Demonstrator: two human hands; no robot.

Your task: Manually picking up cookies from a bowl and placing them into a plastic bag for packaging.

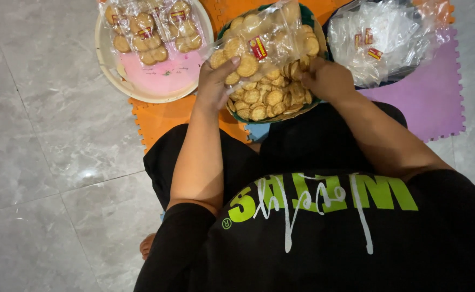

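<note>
My left hand (pixel 214 82) holds a clear plastic bag (pixel 259 40) with several round biscuits inside, lifted over a green bowl (pixel 243 117) heaped with loose round biscuits (pixel 270 97). My right hand (pixel 326 78) grips the bag's other edge at the bowl's right side, fingers closed over biscuits. The bag has a small red and yellow label.
A round pink tray (pixel 159 81) at the upper left holds several filled biscuit bags (pixel 148 27). A dark bowl at the upper right holds a pile of empty clear bags (pixel 381 38). Orange and purple foam mats (pixel 427 103) lie on a grey tiled floor (pixel 48 135).
</note>
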